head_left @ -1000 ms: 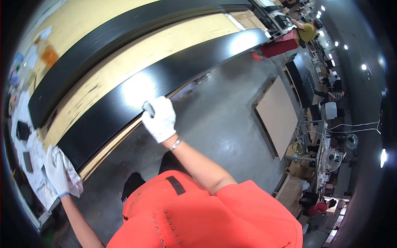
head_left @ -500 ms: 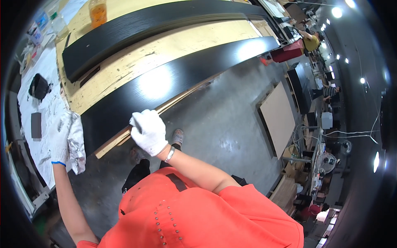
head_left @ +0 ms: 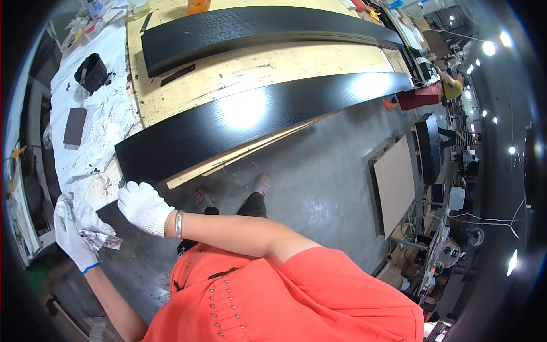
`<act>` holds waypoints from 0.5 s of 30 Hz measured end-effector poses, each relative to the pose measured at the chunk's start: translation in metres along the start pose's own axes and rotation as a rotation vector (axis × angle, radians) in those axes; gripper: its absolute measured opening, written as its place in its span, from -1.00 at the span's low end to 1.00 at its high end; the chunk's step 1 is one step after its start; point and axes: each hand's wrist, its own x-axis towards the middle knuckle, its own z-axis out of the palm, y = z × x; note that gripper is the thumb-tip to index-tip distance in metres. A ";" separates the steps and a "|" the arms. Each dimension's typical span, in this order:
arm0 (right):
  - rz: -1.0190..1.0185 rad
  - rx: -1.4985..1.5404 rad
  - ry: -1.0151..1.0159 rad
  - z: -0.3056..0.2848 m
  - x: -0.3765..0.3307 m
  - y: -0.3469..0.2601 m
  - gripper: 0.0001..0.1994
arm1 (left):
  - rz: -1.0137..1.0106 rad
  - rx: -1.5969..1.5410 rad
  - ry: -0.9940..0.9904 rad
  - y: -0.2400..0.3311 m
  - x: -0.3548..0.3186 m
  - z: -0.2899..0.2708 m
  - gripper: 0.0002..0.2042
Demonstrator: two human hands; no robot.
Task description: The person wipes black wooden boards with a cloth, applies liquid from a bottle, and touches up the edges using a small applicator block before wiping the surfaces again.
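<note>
In my gloved left hand (head_left: 71, 236) is a crumpled, dark-smudged white cloth (head_left: 96, 228), held off the table's near left edge. My right hand (head_left: 142, 208), also in a white knit glove, has its fingers bent at the near left corner of a long black board (head_left: 188, 134). That corner is partly hidden by the glove, with a small dark spot at the fingertips. Light glares off the board's glossy top. Below its front edge run pale wood strips (head_left: 228, 157). A second black board (head_left: 239, 28) lies farther back on the yellowish tabletop (head_left: 228, 71).
White sheeting (head_left: 108, 119) on the left bears a black cut-open container (head_left: 91, 73) and a dark grey rectangular block (head_left: 75, 126). An orange bottle (head_left: 198, 5) stands at the back. A flat panel (head_left: 393, 185) lies right of the grey floor (head_left: 307, 188). Another person (head_left: 424, 96) is beyond.
My right hand has moved from the board's front edge to its near left corner. The left hand has drawn the cloth nearer, away from the white sheeting. The whole view has shifted.
</note>
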 end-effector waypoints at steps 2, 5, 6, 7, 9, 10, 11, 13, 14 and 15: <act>-0.002 -0.006 -0.010 -0.001 -0.002 0.002 -0.85 | 0.013 0.010 -0.007 -0.012 -0.008 -0.006 -0.62; 0.021 0.058 -0.036 -0.036 -0.013 0.010 -0.91 | 0.056 0.062 -0.017 -0.007 -0.019 -0.001 -0.64; 0.101 0.065 -0.016 -0.049 -0.015 0.016 -0.91 | 0.104 0.131 -0.008 0.000 -0.023 0.005 -0.66; 0.176 0.078 0.002 -0.060 -0.016 0.022 -0.91 | 0.150 0.203 0.009 0.004 -0.024 0.006 -0.69; 0.275 0.054 0.159 -0.094 -0.020 0.042 -0.92 | 0.197 0.207 0.021 0.003 -0.023 0.014 -0.71; 0.315 0.070 0.299 -0.102 -0.024 0.060 -0.92 | 0.271 0.231 0.013 0.007 -0.023 0.026 -0.70; 0.354 0.086 0.439 -0.107 -0.030 0.082 -0.92 | 0.345 0.255 0.004 0.012 -0.024 0.042 -0.69; 0.628 0.249 0.351 -0.135 -0.042 0.126 -0.84 | 0.208 0.078 -0.150 0.033 -0.033 0.108 -0.72; 0.809 0.412 0.430 -0.142 -0.044 0.142 -0.84 | 0.266 0.152 -0.249 0.050 -0.039 0.142 -0.75; 0.986 0.582 0.502 -0.146 -0.046 0.157 -0.82 | 0.322 0.231 -0.343 0.062 -0.046 0.171 -0.78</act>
